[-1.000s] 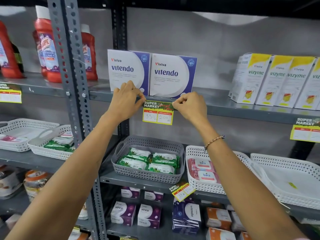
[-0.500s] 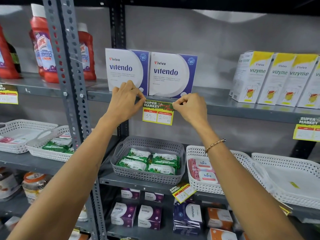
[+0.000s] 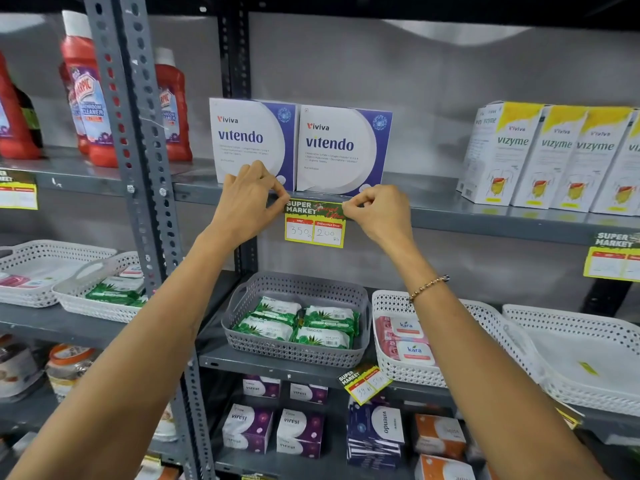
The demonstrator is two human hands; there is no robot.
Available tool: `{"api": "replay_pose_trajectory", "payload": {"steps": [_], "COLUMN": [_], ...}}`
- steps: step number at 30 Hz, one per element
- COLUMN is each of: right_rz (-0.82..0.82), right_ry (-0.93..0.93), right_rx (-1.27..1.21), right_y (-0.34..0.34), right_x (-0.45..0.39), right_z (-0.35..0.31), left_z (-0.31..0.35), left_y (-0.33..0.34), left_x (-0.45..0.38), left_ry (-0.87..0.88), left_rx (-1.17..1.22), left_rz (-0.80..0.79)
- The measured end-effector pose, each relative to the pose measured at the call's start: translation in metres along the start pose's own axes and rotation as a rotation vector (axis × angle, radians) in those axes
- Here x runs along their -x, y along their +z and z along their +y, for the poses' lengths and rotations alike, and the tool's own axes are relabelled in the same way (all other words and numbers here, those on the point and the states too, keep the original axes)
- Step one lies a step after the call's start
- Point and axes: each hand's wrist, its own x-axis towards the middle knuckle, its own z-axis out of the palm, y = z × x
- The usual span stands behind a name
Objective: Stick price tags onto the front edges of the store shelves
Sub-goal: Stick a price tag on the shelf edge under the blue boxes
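A yellow and green "Super Market" price tag [image 3: 314, 224] reading 350 and 200 hangs on the front edge of the grey upper shelf [image 3: 485, 218], below two white and purple Vitendo boxes [image 3: 301, 147]. My left hand [image 3: 250, 195] pinches the tag's top left corner against the shelf edge. My right hand [image 3: 375, 211] pinches its top right corner. Both hands have their fingers curled tight on the tag's upper strip.
Other tags hang at the far left [image 3: 18, 194], the right [image 3: 611, 258], and one tilted on the lower shelf [image 3: 363, 382]. A perforated steel post [image 3: 138, 161] stands left of my arms. Red cleaner bottles [image 3: 86, 98], Vizyme boxes [image 3: 554, 154] and baskets of wipes [image 3: 298, 320] fill the shelves.
Both hands stay on the tag's top corners. The view has shifted slightly; nothing else moved.
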Motion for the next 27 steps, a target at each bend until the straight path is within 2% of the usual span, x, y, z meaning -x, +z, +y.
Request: {"api": "replay_pose_trajectory", "payload": {"steps": [5, 17, 27], "right_rz": [0.034, 0.025, 0.093], "right_ry": [-0.048, -0.005, 0.002], "right_rx": [0.084, 0.077, 0.116], "right_y": [0.003, 0.006, 0.013], "right_x": [0.005, 0.004, 0.005], "right_z": [-0.002, -0.003, -0.002], "left_z": [0.001, -0.002, -0.002], "left_y": [0.004, 0.0, 0.004], "left_x": [0.003, 0.002, 0.002], "left_ry": [-0.021, -0.001, -0.015], "left_rx": [0.011, 0.015, 0.023], "left_rz": [0.001, 0.01, 0.047]}}
